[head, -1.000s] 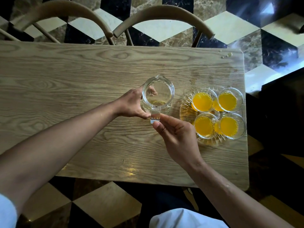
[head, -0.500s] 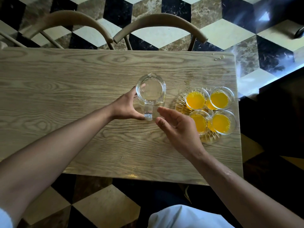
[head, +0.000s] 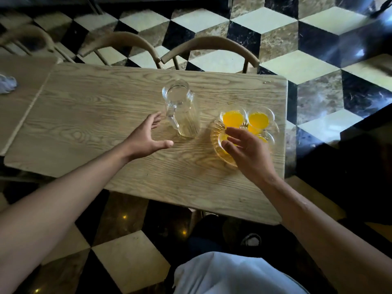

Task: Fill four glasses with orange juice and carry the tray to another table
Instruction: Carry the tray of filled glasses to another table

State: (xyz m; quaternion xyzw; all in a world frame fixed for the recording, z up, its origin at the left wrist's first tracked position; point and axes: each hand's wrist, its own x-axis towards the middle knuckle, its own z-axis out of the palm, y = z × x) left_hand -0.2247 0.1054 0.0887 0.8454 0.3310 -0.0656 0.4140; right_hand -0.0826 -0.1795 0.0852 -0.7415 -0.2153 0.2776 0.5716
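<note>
A clear glass jug (head: 182, 109), almost empty, stands upright on the wooden table (head: 89, 124) with its handle toward me. To its right a ribbed glass tray (head: 216, 136) carries glasses of orange juice (head: 233, 119); two show fully at the back and my right hand covers most of the nearer ones. My left hand (head: 146, 139) hovers open just left of the jug's handle, apart from it. My right hand (head: 248, 151) hangs open over the tray's near left part, fingers spread, holding nothing.
Two curved wooden chair backs (head: 210, 46) stand at the table's far edge. A second table (head: 19, 98) with a crumpled grey cloth (head: 6, 83) adjoins on the left. Checkered floor (head: 307, 66) lies to the right and behind; the tray sits close to the table's right edge.
My left hand let go of the jug and drew back to its left. My right hand left the handle and moved right, over the tray. The view pulled back.
</note>
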